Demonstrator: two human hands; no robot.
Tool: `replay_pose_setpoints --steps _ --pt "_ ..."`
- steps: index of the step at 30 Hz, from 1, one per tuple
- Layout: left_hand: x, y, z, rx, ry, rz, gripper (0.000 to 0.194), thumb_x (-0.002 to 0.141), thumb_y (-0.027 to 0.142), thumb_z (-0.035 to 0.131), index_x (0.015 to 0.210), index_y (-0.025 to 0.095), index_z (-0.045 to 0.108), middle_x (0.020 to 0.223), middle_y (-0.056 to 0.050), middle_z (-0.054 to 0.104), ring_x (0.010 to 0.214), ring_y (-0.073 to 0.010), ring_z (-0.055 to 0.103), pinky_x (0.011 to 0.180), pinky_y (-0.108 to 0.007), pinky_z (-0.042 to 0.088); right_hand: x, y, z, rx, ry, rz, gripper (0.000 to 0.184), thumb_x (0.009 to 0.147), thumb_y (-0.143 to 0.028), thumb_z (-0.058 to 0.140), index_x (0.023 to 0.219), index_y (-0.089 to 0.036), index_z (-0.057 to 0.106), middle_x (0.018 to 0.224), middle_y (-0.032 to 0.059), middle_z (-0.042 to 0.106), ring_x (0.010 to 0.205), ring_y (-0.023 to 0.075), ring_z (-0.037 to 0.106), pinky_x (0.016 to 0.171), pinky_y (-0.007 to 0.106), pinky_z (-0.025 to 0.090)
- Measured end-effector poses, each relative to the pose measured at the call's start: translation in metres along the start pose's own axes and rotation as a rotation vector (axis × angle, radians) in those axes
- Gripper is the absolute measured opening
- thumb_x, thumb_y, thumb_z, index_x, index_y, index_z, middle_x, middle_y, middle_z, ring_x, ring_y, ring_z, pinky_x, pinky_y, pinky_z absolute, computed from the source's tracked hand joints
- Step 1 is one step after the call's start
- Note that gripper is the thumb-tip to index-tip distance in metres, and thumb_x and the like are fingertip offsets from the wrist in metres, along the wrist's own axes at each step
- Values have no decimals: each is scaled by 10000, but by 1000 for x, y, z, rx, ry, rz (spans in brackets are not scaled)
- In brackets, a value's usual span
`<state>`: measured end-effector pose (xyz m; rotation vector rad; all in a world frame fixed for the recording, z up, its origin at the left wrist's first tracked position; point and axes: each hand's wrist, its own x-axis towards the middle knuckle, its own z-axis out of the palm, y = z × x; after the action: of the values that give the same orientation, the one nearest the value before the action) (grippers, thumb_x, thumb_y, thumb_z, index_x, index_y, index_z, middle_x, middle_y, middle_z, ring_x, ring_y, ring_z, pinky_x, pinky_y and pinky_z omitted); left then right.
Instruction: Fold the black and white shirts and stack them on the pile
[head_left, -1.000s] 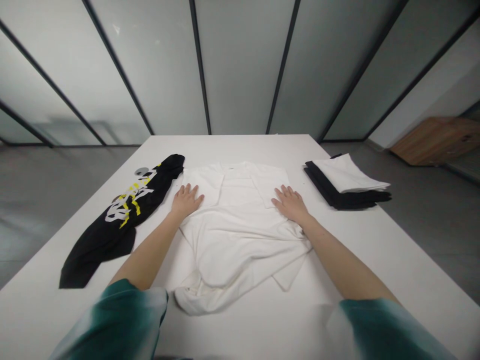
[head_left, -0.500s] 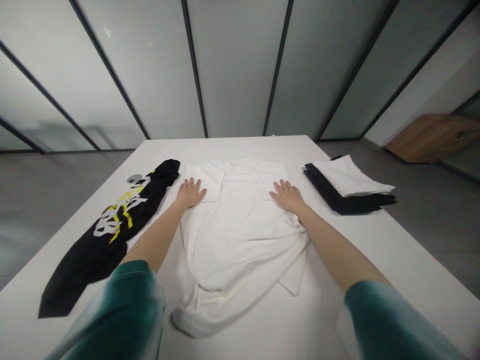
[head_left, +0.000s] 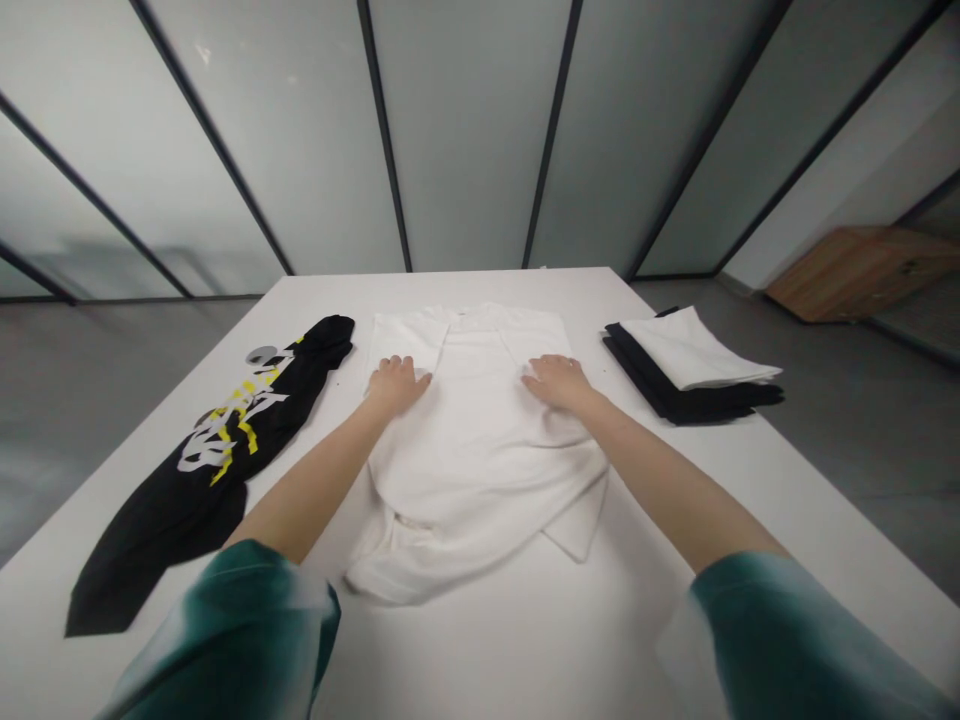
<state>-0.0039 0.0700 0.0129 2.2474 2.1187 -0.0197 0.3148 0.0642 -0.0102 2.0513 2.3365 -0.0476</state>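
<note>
A white T-shirt [head_left: 480, 430] lies in front of me, its sleeves turned inward near the far end. Its near part is rumpled and skewed, with one corner sticking out at the lower right. My left hand [head_left: 397, 385] is on the shirt's left side by the folded sleeve, fingers bent and closed on the cloth. On the opposite side, my right hand [head_left: 559, 380] grips the fabric near the other sleeve, its fingers curled too. The fingertips of both hands are partly hidden in the cloth.
Along the left of the white table [head_left: 495, 660] lies a long folded black garment [head_left: 202, 480] with white and yellow print. To the right sits a stack of folded black clothes [head_left: 675, 395] topped by a folded white cloth [head_left: 697, 350]. Frosted glass panels [head_left: 465, 140] stand behind.
Both hands have moved inward and their flat fingers have curled into the cloth. The shirt has shifted slightly away from me, and its rumpled near edge has drawn up the table.
</note>
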Motion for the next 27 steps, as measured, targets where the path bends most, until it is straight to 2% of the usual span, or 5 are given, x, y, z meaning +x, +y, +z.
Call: replay_pose_setpoints --steps 3,8,15,22,27 --pt "-31 6 18 -13 -111 -11 830 930 661 306 1521 80 345 1583 -252 316 1460 -420 278 1114 -545 322 -27 -20 9 22 -80 54 719 959 -638 310 1526 -204 390 1591 191 337 1436 419 311 1123 630 233" --pt "-49 4 45 43 -40 13 868 936 687 235 1580 104 232 1643 -229 160 1501 -446 143 1167 -626 156 -42 -31 23 46 -113 85 819 959 -675 241 1600 -166 209 1654 201 146 1496 432 158 1161 615 158" --pt "-28 1 41 52 -57 27 882 936 692 220 1589 98 195 1646 -229 139 1507 -435 130 1174 -621 146 -16 -27 22 52 -95 82 819 954 -692 229 1602 -192 213 1661 173 140 1508 408 139 1175 600 137" --pt "14 -7 38 56 -35 35 878 935 698 220 1588 113 206 1647 -213 157 1509 -416 151 1181 -593 159 25 -26 16 77 -84 83 800 957 -666 274 1598 -189 237 1661 153 160 1511 397 143 1186 573 143" --pt "26 -8 33 30 -7 63 839 937 669 314 1572 123 260 1640 -198 212 1506 -392 183 1189 -564 178 31 -21 18 177 45 41 704 981 -565 327 1548 -148 353 1626 154 283 1494 339 240 1188 499 207"
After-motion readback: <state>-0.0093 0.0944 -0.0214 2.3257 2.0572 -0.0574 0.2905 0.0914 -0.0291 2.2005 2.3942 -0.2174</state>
